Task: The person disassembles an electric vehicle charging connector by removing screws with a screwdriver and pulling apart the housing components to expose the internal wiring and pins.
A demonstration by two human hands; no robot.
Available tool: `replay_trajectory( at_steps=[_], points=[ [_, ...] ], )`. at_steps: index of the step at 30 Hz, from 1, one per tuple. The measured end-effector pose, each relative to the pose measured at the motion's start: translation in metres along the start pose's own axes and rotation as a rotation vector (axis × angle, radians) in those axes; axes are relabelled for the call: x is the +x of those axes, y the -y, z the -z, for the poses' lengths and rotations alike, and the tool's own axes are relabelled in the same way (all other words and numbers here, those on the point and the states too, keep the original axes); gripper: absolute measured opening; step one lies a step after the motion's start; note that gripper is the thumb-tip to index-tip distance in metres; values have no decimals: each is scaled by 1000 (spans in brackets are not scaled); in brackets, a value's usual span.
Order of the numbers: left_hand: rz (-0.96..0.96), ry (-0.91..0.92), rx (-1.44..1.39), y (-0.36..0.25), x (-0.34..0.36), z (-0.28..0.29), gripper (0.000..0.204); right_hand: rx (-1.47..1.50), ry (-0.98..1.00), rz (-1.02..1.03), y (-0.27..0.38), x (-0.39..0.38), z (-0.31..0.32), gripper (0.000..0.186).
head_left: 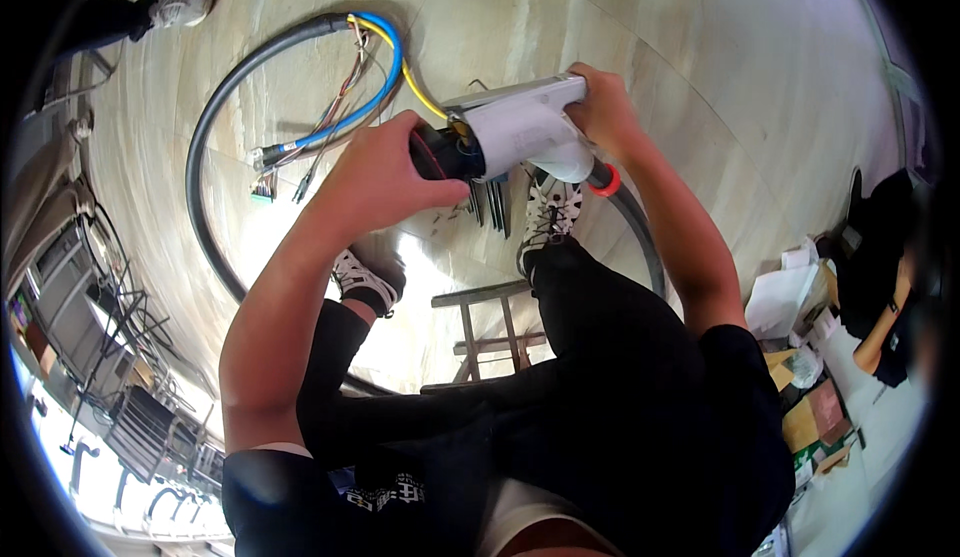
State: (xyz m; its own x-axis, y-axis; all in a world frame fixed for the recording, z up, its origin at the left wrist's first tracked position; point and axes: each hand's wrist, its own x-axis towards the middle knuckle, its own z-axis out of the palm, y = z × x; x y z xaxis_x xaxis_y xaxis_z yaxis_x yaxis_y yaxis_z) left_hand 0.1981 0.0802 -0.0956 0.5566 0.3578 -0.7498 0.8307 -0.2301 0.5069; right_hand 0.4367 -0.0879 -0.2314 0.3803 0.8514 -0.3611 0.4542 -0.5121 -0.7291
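Above the floor I hold a white charger-gun-like housing [515, 132], with a black insert [455, 162] in its open left end. My left hand [395, 172] wraps round that black end; my right hand [608, 107] grips the housing's right end. A thick black cable [207, 117] loops at the left, with blue [398, 57] and yellow [421, 95] wires leaving it, the yellow running to the housing. Thinner wires end in small connectors [262, 192] on the floor. A red ring [606, 180] sits on the cable below the housing. Several dark thin pieces [495, 207] show underneath, partly hidden.
My feet stand beside a small low stool [465, 297]. Another person's shoe [180, 5] is at upper left; another person [870, 322] is at far right, near cardboard and papers [780, 297]. Metal racks and cables [140, 427] line the left. The tiled floor [730, 87] surrounds me.
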Motion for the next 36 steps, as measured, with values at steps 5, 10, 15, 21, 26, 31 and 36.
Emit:
replay_trajectory(
  at_steps=[5, 10, 15, 21, 26, 31, 36],
  points=[
    [-74, -54, 21, -9, -7, -3, 68, -9, -50, -56, 0, 0, 3, 25],
    [-95, -36, 43, -15, -11, -4, 70, -20, -77, -36, 19, -2, 20, 27],
    [-95, -34, 54, -12, -11, -8, 68, -21, -108, -21, 1, 0, 16, 30],
    [-96, 14, 40, -3, -8, 0, 69, -42, -92, -74, 4, -5, 6, 32],
    [-36, 44, 2, -4, -8, 5, 66, -102, -99, 13, 3, -10, 7, 29],
    [-64, 34, -10, 7, -1, 4, 68, -124, -34, -17, 7, -7, 4, 31],
    [-32, 103, 11, 12, 5, 3, 75, -113, -32, 74, 5, -6, 1, 30]
  ],
)
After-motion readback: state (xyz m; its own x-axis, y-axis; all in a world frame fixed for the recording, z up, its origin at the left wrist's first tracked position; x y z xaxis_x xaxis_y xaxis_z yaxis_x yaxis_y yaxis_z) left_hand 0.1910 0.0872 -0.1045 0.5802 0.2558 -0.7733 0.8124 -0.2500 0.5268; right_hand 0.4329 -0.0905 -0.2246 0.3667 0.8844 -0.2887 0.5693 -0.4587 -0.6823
